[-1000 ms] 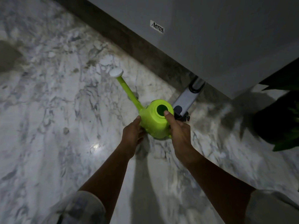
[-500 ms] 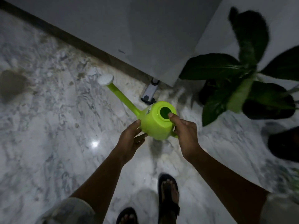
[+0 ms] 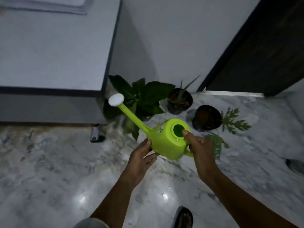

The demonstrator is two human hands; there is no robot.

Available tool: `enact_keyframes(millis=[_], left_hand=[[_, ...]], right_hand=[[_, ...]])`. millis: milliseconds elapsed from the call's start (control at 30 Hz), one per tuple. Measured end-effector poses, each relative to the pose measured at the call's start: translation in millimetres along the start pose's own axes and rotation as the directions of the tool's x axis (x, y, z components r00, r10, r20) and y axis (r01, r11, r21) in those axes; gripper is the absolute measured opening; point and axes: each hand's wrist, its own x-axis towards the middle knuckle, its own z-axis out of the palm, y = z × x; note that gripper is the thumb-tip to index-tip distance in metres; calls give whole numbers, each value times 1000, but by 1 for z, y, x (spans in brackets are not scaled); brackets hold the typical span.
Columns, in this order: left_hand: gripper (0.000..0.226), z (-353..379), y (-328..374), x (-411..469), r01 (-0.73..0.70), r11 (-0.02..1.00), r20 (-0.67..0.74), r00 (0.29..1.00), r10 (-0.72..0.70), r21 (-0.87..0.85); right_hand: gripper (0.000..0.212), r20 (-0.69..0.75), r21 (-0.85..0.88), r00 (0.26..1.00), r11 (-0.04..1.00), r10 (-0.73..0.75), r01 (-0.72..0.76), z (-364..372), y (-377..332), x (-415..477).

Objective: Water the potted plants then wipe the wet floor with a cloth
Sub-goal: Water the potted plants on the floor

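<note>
A lime-green watering can (image 3: 166,140) with a long spout and white rose head (image 3: 116,99) is held level above the marble floor. My right hand (image 3: 199,150) grips its handle, thumb at the rim of the fill hole. My left hand (image 3: 142,155) supports the can's left side and underside. The rose head hangs over a broad-leaved potted plant (image 3: 144,96). Beside it stand a spiky plant in a black pot (image 3: 180,100) and another black pot (image 3: 207,117) with feathery leaves. No cloth is in view.
A white cabinet (image 3: 54,51) on a small caster (image 3: 95,134) stands at the left, close to the plants. A white wall and a dark door (image 3: 263,51) lie behind the pots. My sandalled foot (image 3: 184,217) is at the bottom edge.
The view has swung right and up, bringing all three pots into sight. The can, still in both hands, now has its rose head over the broad-leaved plant.
</note>
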Motion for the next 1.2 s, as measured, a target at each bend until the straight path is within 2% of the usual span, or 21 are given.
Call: enact_keyframes(millis=[233,300,400,467,500,567,667,767,900,967,1133,1200], left_hand=[[32,123,9,43,24,992,89,995,-35,127],[37,150,11,58,45,988,92,994,-59,151],[28,180,10,82,95,983,103,988,-112,158],[35,192,5,101,123,983,86,987,-135,135],[41,194,2,110,135,984,73,987,-144,118],[47,194,-3,131,141,985,59,987,-147,100],[50,187,-7,161,159,983,35,986,-163,87],[48,173,-9,188,170,983,11,985,-171,71],[41,153,-12,219,189,982,-25,982,-188,27],[37,147,-12,228,203,979,-36,979,-202,9],[48,130,-14,244,217,975,-55,974,-220,-51],[48,127,-16,244,223,972,-47,973,-227,-72]], right_hand=[[67,-159,102,987,995,-4,20,-87,-46,45],[68,-180,75,983,997,22,-8,-103,-58,62],[64,-206,-4,976,997,71,-73,-120,-69,91],[48,-200,-68,977,994,75,-90,-123,-71,113],[49,-190,-109,978,988,91,-113,-122,-70,124],[67,-186,-169,974,972,128,-160,-117,-64,145],[70,-178,-231,973,955,149,-189,-106,-46,178],[64,-170,-284,971,935,168,-212,-88,-23,209],[78,-150,-357,972,907,181,-224,-61,-2,241],[75,-135,-399,975,891,178,-218,-52,4,250],[62,-115,-506,982,841,153,-190,-35,9,265],[63,-95,-524,985,834,144,-172,-32,11,265]])
